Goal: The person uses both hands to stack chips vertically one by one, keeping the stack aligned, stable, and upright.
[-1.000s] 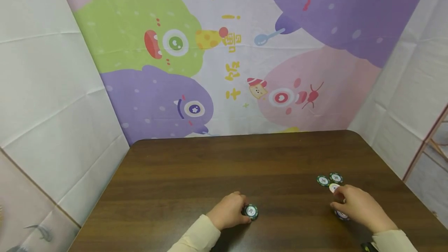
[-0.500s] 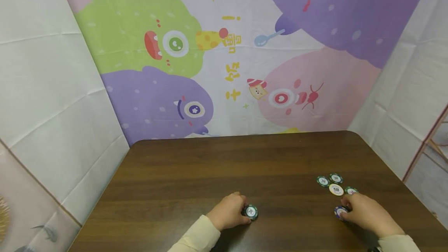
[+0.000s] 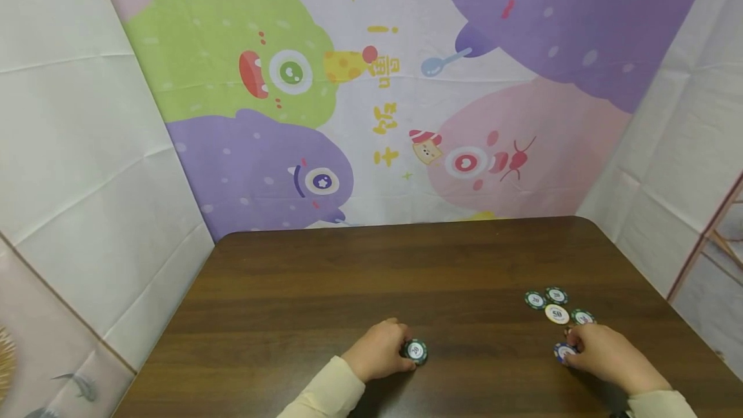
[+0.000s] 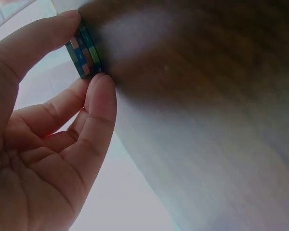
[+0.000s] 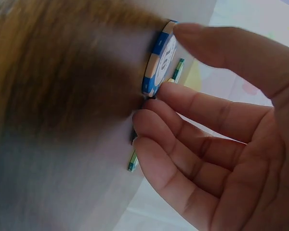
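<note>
Low at the middle of the table in the head view, my left hand [image 3: 376, 351] pinches a short stack of poker chips [image 3: 416, 351] between thumb and fingers. A green chip marked 20 lies on top. Stripes along the stack's edge [image 4: 84, 53] show in the left wrist view. Over on the right, my right hand [image 3: 612, 357] holds a blue-edged poker chip [image 3: 562, 352] by its rim, thumb on one side and index finger on the other. The number 10 reads on this blue chip [image 5: 163, 62] in the right wrist view. Its remaining fingers curl beside it, partly covering another chip.
Beyond the right hand lie two green chips marked 20, a left one [image 3: 535, 300] and a right one [image 3: 556, 295], a pale yellow-rimmed 50 chip [image 3: 557, 314] and another green-edged chip [image 3: 583, 318]. A patterned cloth [image 3: 383, 199] hangs behind the brown table [image 3: 325, 276].
My right hand has drawn back from the 50 chip toward the blue chip, uncovering the 50 chip and a green-edged chip. The left hand and its stack stay in place.
</note>
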`<state>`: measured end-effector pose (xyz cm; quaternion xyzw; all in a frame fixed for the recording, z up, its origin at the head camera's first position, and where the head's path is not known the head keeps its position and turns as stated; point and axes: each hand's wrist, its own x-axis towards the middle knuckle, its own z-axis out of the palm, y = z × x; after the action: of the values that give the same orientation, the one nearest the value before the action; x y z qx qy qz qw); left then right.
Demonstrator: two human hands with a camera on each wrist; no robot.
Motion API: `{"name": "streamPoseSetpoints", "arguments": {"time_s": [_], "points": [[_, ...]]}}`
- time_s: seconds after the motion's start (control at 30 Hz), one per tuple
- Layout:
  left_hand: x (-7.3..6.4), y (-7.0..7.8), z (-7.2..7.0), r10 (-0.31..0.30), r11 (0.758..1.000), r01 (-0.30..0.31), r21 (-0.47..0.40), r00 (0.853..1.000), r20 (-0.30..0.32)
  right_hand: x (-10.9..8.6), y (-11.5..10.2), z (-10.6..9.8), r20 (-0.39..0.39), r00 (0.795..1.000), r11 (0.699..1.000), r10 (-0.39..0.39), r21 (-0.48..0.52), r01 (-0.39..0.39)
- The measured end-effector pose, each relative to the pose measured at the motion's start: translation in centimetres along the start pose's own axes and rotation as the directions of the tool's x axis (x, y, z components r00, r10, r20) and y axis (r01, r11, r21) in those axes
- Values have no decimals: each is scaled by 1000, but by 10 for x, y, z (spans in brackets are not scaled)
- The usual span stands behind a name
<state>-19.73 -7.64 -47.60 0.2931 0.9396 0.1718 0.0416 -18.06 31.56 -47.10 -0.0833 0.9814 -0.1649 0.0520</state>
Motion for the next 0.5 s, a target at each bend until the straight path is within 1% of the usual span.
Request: {"name": "streamPoseSetpoints", "arguments": {"time_s": [0.2, 0.3, 0.5], "points": [[0, 0, 0, -1, 1000, 1, -2, 1000, 3, -1, 0, 2, -8, 1000, 1000, -7, 12, 7], [0, 0, 0, -2, 1000, 2, -1, 1000, 3, -1, -1, 3, -30, 999, 1000, -23, 2, 23], [0, -1, 1, 0, 1000, 0, 2, 1000, 2, -5, -6, 5, -58, 998, 999, -29, -23, 28]]}}
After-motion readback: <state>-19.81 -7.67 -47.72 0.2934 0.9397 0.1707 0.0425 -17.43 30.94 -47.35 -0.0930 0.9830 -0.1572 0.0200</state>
